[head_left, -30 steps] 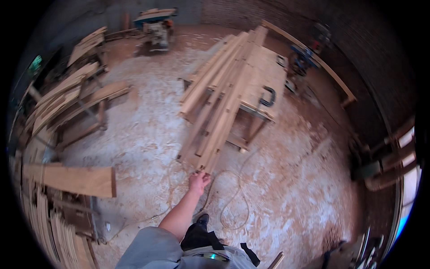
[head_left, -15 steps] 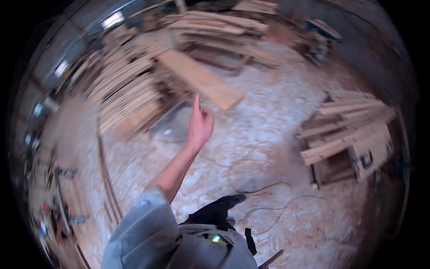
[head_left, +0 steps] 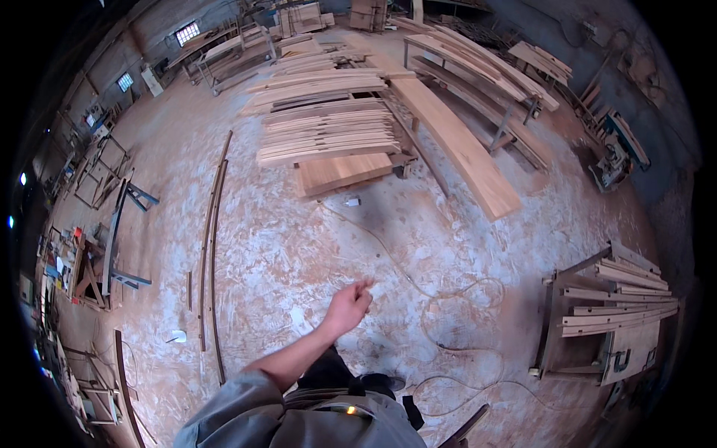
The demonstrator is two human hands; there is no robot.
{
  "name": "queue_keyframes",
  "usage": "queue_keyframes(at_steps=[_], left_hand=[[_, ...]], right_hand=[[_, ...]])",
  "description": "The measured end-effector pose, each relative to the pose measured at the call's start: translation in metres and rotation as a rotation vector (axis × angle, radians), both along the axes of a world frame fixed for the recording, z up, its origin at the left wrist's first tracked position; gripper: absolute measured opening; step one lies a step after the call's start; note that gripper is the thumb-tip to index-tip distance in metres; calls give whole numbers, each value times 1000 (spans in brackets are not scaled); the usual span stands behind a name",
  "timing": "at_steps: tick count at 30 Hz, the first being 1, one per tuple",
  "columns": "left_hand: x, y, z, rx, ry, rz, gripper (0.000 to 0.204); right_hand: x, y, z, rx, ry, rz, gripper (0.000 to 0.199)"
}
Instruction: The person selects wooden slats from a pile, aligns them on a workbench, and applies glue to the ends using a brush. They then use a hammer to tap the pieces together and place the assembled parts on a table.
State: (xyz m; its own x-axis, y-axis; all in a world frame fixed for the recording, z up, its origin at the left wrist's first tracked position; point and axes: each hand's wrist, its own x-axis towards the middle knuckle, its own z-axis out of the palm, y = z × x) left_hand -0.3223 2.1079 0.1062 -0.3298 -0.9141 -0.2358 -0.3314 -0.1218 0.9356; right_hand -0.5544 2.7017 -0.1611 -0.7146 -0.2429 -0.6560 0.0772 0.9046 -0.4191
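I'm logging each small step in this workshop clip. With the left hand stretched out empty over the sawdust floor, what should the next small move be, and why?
Probably carry the left hand forward toward the stack of planks. The hand holds nothing and hangs over bare floor, with the nearest short board lying ahead beyond the pale cable. The right hand is out of view.

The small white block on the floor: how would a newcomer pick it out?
Find the big stack of planks mid-floor. Below its lowest, widest board, the small white block lies on the sawdust at the end of a thin cord; it alone is white and boxy.
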Motion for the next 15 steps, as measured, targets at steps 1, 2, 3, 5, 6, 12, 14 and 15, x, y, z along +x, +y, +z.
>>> queue_keyframes(at_steps=[1, 2, 3, 5, 6, 12, 14, 15], left_hand=[[20, -2, -10, 55, 55, 15, 34], [34, -13, -8, 83, 98, 45, 33], [49, -24, -2, 110, 135, 75, 32], [95, -51, 7, 150, 180, 174, 31], [119, -71, 20, 90, 219, 224, 31], [259, -178, 159, -379, 536, 458, 26], [309, -193, 218, -797, 573, 353, 30], [320, -199, 249, -939, 672, 293, 24]], right_hand=[[5, -28, 27, -27, 34, 32, 47], [13, -58, 50, -57, 74, 32, 45], [14, -63, 40, -110, 98, 74, 44], [20, -93, 39, -207, 134, 195, 41], [29, -111, 38, -203, 154, 216, 42], [111, -360, 162, -326, 327, 358, 19], [140, -439, 216, -369, 325, 509, 24], [142, -464, 222, -435, 319, 539, 25]])
